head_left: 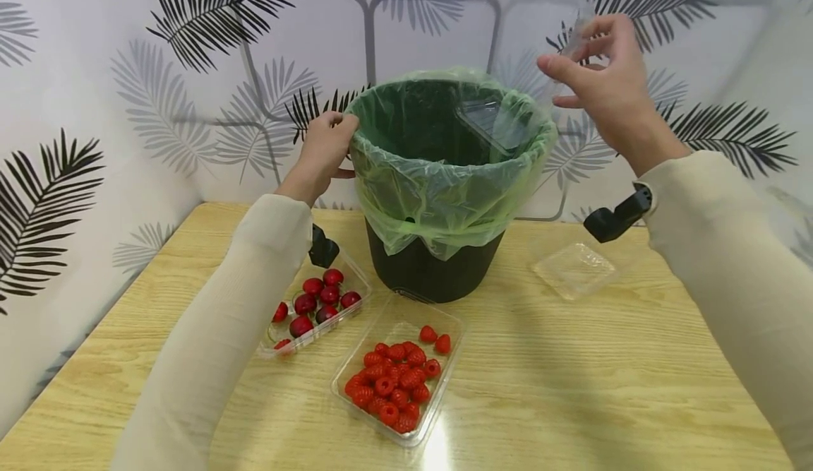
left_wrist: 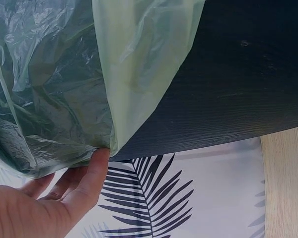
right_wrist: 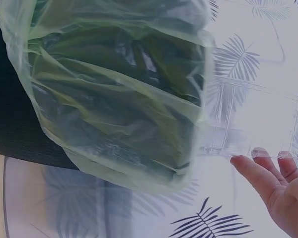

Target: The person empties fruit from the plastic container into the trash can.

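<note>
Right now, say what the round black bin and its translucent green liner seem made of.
The round black bin looks like matte plastic: dull wall, fine grain lines, though wood isn't ruled out. The translucent green liner seems glossy plastic film: thin, wrinkled, catching highlights.

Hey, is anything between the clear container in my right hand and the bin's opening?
Nothing visible blocks the clear container; the bin stands open, and your left hand grips its left rim.
</note>
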A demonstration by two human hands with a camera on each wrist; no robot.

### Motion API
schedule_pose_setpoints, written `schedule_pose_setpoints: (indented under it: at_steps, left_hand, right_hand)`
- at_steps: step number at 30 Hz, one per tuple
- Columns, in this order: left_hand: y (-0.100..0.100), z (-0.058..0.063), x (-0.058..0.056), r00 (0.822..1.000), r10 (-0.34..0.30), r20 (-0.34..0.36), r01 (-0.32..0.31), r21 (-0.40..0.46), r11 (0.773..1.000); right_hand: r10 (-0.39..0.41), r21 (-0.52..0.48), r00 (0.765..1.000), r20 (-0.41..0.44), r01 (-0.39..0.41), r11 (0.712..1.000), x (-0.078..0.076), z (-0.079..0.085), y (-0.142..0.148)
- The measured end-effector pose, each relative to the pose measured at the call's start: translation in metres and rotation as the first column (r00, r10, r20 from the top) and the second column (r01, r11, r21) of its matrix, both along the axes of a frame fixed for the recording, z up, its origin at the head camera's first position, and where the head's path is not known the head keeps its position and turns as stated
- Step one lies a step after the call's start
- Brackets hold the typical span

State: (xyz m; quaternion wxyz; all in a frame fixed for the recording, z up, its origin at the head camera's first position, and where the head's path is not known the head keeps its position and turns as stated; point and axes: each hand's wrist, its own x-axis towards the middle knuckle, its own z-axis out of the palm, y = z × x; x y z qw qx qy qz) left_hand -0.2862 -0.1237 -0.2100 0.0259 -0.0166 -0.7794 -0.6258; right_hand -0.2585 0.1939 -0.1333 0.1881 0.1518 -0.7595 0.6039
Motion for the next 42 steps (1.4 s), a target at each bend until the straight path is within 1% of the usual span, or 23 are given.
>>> schedule_pose_setpoints:
  at_steps: [4,11,16,20,24,29,33,36,39,42]
  left_hand:
    - [0.000,-0.001,0.000,1.000,-0.003,-0.001,0.003,0.003,1.000]
    - [-0.001,-0.001,0.000,1.000,-0.005,0.002,0.005,0.006,1.000]
    - [-0.001,0.000,0.000,1.000,-0.003,-0.001,0.003,0.010,1.000]
    - [0.000,0.000,0.001,1.000,-0.003,-0.001,0.003,0.012,1.000]
    - [0.000,0.000,0.000,1.000,-0.007,0.002,0.007,0.010,1.000]
    - [0.001,-0.001,0.000,1.000,-0.009,0.002,0.009,0.008,1.000]
    - [0.001,-0.001,0.000,1.000,0.001,0.002,-0.001,0.013,1.000]
    - [0.001,0.000,0.000,1.000,0.003,0.001,-0.003,0.011,1.000]
    - [0.000,0.000,0.000,1.000,0.006,0.001,-0.006,0.008,1.000]
    - [0.001,0.000,0.000,1.000,0.007,0.004,-0.007,0.010,1.000]
  right_hand:
    - [0.013,-0.065,1.000,-0.017,-0.014,0.998,0.001,0.005,0.004]
    - [-0.058,-0.125,0.998,-0.018,0.055,0.991,0.003,0.014,0.012]
    - [-0.089,-0.183,0.996,-0.005,0.087,0.979,0.005,0.017,0.022]
    - [-0.098,-0.222,0.995,-0.008,0.094,0.970,0.006,0.015,0.031]
    - [-0.115,-0.259,0.993,0.015,0.114,0.959,0.006,0.013,0.039]
    - [-0.162,-0.259,0.987,0.014,0.160,0.952,0.009,0.010,0.049]
    - [-0.181,-0.301,0.983,0.009,0.175,0.937,0.009,0.007,0.058]
    - [-0.209,-0.310,0.978,0.005,0.200,0.929,0.009,0.004,0.065]
    - [-0.229,-0.325,0.973,0.014,0.221,0.920,0.009,0.001,0.071]
    - [-0.259,-0.312,0.965,0.033,0.256,0.915,0.009,-0.002,0.076]
